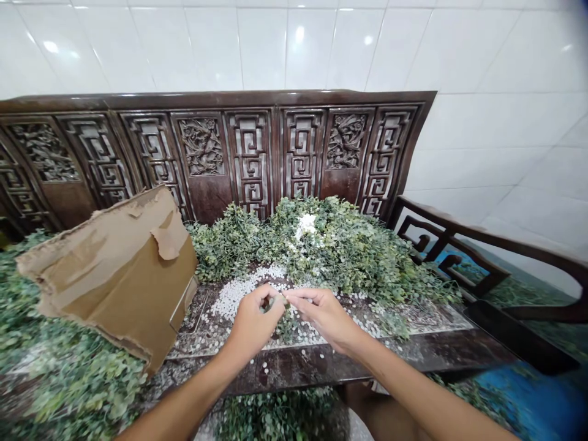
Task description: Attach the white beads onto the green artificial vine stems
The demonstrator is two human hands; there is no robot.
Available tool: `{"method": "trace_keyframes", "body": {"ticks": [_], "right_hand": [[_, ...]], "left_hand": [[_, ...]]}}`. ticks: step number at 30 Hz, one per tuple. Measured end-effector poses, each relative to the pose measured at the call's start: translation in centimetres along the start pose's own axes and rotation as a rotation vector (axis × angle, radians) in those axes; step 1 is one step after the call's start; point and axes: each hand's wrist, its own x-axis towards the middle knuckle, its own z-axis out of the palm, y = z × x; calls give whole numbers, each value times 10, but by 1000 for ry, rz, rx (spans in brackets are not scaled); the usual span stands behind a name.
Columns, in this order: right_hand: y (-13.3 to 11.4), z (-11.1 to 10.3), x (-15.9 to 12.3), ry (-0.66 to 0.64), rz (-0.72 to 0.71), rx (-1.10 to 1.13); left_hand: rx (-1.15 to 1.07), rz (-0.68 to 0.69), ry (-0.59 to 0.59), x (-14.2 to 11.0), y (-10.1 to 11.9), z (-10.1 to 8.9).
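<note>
Over the front of the mottled seat of a carved dark-wood settee (303, 364), the left hand (253, 321) and right hand (324, 315) meet at the fingertips, both closed in a pinch on a small green sprig (277, 303), which the fingers partly hide. White flakes (239, 297) lie scattered across the seat behind the hands. A leafy heap of greenery (331, 245) stands at the seat's back, and torn cardboard (108, 278) leans at its left end. A fingertip pinch suits leaves this small, holding them clear of the flakes.
</note>
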Motion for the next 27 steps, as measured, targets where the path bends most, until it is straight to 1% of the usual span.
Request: {"method": "trace_keyframes", "body": {"ticks": [4, 7, 12, 17, 20, 27], "right_hand": [[-3, 4, -2, 67, 16, 68], [-6, 7, -4, 85, 52, 135], [-11, 9, -6, 60, 75, 160], [-13, 12, -7, 85, 60, 187], [-14, 13, -8, 74, 57, 185], [-16, 10, -8, 40, 83, 210]], "left_hand": [[31, 9, -13, 0, -2, 0], [25, 8, -3, -1, -3, 1], [-26, -9, 8, 1, -4, 0], [-55, -13, -6, 1, -5, -1], [-59, -14, -13, -1, -2, -2], [-143, -83, -29, -4, 1, 0]]}}
